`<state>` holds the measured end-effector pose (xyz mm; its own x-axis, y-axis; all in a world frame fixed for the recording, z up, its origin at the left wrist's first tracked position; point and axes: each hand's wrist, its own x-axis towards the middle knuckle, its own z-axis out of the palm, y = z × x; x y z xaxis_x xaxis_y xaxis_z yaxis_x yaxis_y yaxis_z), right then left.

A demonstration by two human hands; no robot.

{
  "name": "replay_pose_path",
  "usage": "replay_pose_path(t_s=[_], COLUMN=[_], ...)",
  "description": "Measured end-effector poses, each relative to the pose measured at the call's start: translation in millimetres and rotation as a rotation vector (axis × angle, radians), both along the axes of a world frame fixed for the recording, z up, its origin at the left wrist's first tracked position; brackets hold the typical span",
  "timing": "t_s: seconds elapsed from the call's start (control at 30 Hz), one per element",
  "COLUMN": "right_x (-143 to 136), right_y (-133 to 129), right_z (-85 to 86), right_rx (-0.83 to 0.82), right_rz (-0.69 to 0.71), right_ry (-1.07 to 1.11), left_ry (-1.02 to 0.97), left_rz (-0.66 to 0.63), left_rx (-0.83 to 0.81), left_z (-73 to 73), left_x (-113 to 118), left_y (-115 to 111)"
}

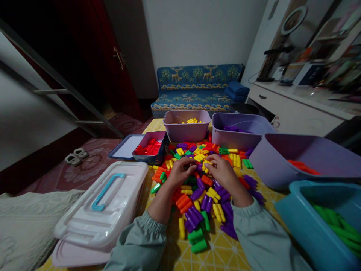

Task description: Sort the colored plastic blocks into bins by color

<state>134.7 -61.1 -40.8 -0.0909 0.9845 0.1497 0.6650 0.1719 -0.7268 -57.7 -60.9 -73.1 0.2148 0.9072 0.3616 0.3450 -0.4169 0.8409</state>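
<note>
A spread-out heap of bullet-shaped plastic toy pieces [193,218] in red, orange, yellow, green and purple covers the middle of the table. Over its far half, my right hand [221,171] pinches a yellow plastic piece [207,166] between thumb and fingers. Close by on the left, my left hand [182,171] is curled with thumb and fingertips drawn together; what they hold, if anything, cannot be made out. The two hands are a short gap apart, just above the pieces.
Around the heap stand a lilac bin [186,130] with yellow pieces, a second bin [239,137] with purple, a large bin [270,165] with orange-red, a teal bin [301,210] with green, and a tin [162,152] with red. White lids [113,203] lie left.
</note>
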Motion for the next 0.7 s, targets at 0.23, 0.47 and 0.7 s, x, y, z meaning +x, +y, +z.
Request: replay_pose_path(t_s=[0.23, 0.47, 0.7], right_x=[-19.8, -12.7, -5.3], right_y=[-1.8, 12.0, 17.0], right_z=[-6.2, -11.7, -20.4], right_rx=[-0.051, 0.361, 0.188], right_rz=[0.165, 0.109, 0.152], right_ry=[0.404, 0.021, -0.326], left_ry=[-0.042, -0.027, -0.089], left_rz=[-0.072, 0.034, 0.047], left_rx=[0.007, -0.020, -0.064], left_z=[4.9, 3.8, 1.8], left_x=[1.3, 0.5, 1.3], left_y=[-2.7, -2.0, -1.8])
